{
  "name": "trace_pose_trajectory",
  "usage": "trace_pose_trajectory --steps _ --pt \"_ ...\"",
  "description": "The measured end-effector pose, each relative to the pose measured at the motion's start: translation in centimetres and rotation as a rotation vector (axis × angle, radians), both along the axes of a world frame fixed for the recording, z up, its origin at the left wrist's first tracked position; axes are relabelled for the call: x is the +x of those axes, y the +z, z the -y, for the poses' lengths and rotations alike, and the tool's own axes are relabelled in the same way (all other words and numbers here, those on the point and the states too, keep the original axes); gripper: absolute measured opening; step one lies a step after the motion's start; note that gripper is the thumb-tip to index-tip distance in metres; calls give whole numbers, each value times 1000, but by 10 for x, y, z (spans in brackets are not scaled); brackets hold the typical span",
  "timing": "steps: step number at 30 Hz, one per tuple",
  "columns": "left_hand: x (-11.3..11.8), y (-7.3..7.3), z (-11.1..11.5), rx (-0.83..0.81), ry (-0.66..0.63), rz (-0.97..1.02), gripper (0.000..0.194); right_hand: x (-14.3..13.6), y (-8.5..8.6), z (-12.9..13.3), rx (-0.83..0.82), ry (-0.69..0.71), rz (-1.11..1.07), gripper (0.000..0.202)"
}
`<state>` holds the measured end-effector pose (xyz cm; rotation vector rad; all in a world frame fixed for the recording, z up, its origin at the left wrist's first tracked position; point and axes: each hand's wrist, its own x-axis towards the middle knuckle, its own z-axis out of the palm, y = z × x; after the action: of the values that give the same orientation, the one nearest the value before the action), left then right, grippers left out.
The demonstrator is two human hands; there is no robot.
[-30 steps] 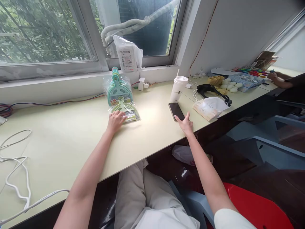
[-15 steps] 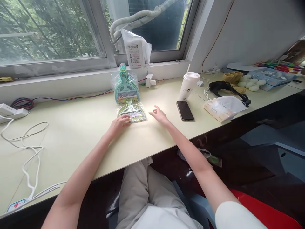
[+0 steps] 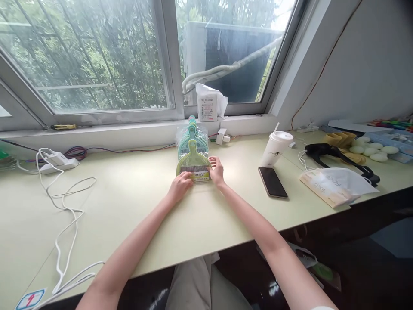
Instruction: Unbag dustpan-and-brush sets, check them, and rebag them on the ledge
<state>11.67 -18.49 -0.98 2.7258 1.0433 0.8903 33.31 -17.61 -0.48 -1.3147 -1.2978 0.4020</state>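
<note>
A yellow-green dustpan with a brush point(image 3: 193, 160), in clear wrapping with a label along its lower edge, stands tilted upright between my hands. My left hand point(image 3: 180, 187) grips its lower left corner, thumb in front. On the opposite side, my right hand point(image 3: 216, 171) has its fingers curled round the right edge. Close behind stands a row of similar teal dustpans point(image 3: 184, 144) in clear wrapping, handles up, partly hidden by the green one. I cannot tell whether the green one touches them.
To the right are a white cup with a straw point(image 3: 275, 148), a phone point(image 3: 272, 182), a tissue pack point(image 3: 329, 185) and a black strap-like object point(image 3: 335, 156). White cables point(image 3: 75, 211) and a power strip point(image 3: 60, 162) lie left. A screwdriver point(image 3: 63, 127) rests on the sill.
The green dustpan has gone from lying nearly flat to standing tilted up before the row. My right hand has come in from the right and taken its edge. The view has shifted upward and left.
</note>
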Motion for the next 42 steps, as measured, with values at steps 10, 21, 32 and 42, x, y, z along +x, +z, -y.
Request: trace_pose_trajectory --steps 10,21,32,42 --pt "34 3 -123 -14 368 47 14 -16 -2 -106 192 -212 341 67" --pt "38 0 -146 49 352 71 13 -14 -9 -116 145 -95 287 64" --pt "34 3 -125 199 489 380 33 -16 -14 -112 184 -144 241 68" --pt "8 -2 -149 -42 574 885 52 -13 -21 -122 116 -110 106 82"
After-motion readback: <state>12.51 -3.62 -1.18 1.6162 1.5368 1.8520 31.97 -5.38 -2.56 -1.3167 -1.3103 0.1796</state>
